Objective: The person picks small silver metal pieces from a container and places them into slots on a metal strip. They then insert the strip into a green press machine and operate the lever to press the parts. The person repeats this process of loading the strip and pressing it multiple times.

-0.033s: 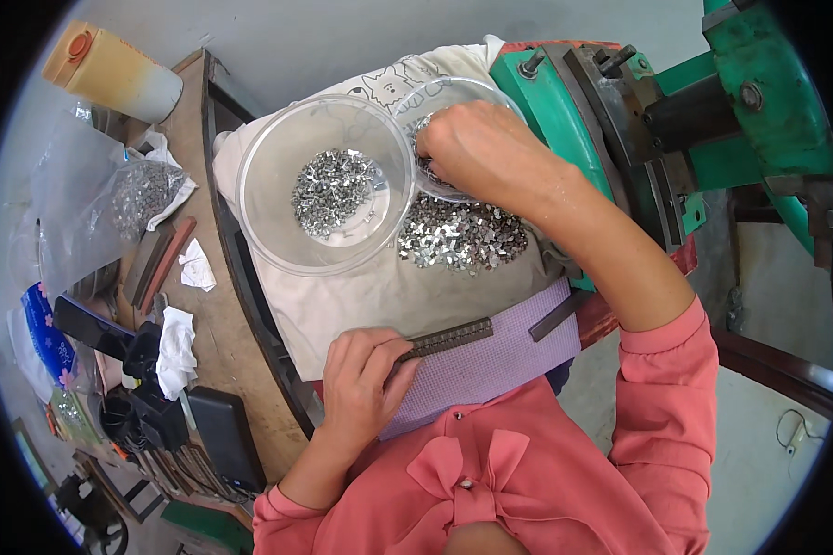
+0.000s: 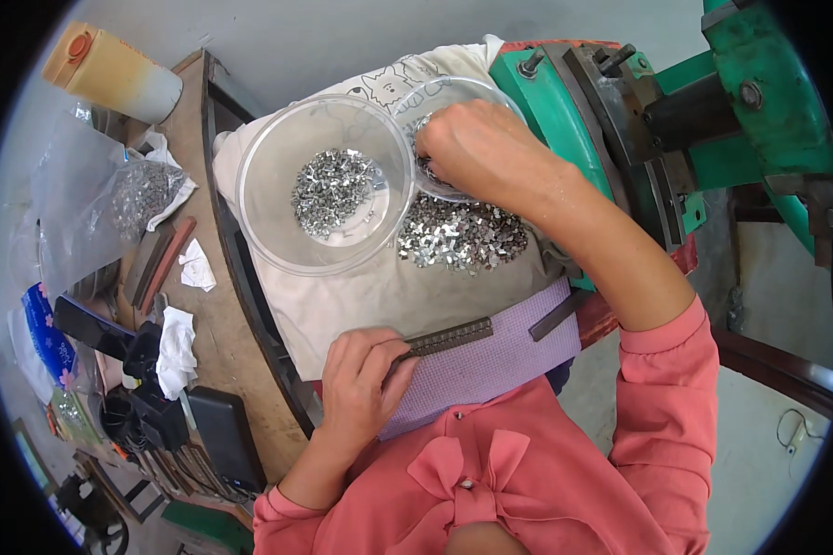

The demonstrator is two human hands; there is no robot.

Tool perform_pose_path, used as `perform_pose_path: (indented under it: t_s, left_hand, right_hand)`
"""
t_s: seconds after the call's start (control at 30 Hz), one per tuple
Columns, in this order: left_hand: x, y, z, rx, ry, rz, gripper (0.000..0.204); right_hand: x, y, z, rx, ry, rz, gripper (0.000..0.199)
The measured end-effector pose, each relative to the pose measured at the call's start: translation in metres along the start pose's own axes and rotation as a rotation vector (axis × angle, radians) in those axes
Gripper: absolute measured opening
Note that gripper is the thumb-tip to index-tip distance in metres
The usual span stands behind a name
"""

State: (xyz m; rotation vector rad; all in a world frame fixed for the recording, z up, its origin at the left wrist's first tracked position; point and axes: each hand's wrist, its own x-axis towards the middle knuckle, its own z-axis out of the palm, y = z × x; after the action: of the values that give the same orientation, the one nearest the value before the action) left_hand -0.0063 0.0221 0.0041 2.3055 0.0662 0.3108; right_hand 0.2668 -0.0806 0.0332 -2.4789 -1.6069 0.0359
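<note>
My left hand (image 2: 361,375) grips one end of a dark slotted metal bar (image 2: 453,337), which lies over a lilac textured cloth (image 2: 477,381). My right hand (image 2: 467,139) reaches into the right-hand clear plastic tub (image 2: 435,88); its fingers are curled and their tips are hidden, so what they pinch does not show. Beside it stands a larger clear tub (image 2: 250,217) with small shiny bent metal pieces (image 2: 331,192) at its bottom. In front of the tubs a heap of small flat metal pieces (image 2: 458,236) is spread on a pale cloth (image 2: 310,310).
A second dark bar (image 2: 555,317) lies at the lilac cloth's right end. A green press machine (image 2: 555,120) stands close on the right. Along the left, a wooden bench (image 2: 236,370) carries a plastic jug (image 2: 111,74), a bag of metal pieces (image 2: 143,194), tissues and a black case (image 2: 224,435).
</note>
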Motion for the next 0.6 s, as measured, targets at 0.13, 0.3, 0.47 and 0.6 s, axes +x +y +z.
perform_pose_path:
  t_s: [0.13,0.3,0.47,0.6]
  left_hand:
    - [-0.005,-0.003,-0.004,0.008,-0.02,-0.013,0.029]
    - [-0.004,-0.003,-0.005,-0.01,-0.038,-0.021,0.031]
    - [0.002,0.016,-0.02,-0.177,0.02,-0.1,0.03]
    - [0.015,0.036,-0.043,-0.192,0.027,-0.051,0.029]
  right_hand:
    - [0.003,0.002,0.0,0.038,-0.015,0.035,0.009]
    - [-0.001,0.007,0.002,0.13,-0.02,0.063,0.008]
    - [-0.008,0.007,-0.011,0.35,-0.032,0.175,0.011]
    - [-0.014,0.009,-0.019,0.545,0.045,0.307,0.012]
